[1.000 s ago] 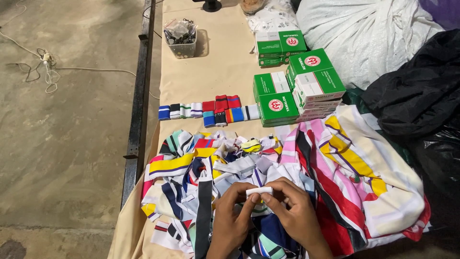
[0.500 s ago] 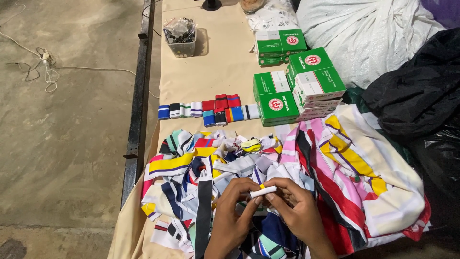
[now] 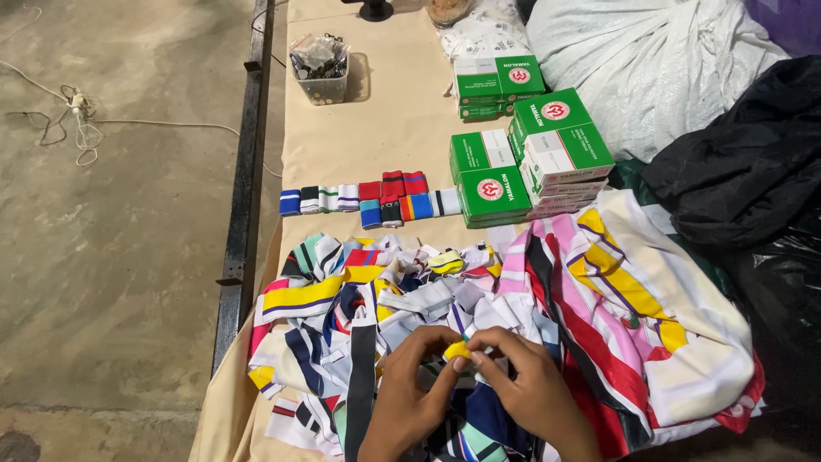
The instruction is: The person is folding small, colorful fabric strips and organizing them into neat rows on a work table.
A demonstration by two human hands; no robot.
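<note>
Left hand (image 3: 409,387): fingertips pinching a small yellow fabric piece (image 3: 456,350), low centre over the heap.
Right hand (image 3: 528,387): pinching the same piece from the other side.
Fabric pile (image 3: 599,282): striped scraps spread beneath both hands.
Folded strips (image 3: 376,198): rowed beside green boxes (image 3: 530,154).

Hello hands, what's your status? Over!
Left hand and right hand both pinch a small yellow fabric piece. Striped fabric pile beneath. Nothing blocking.
</note>
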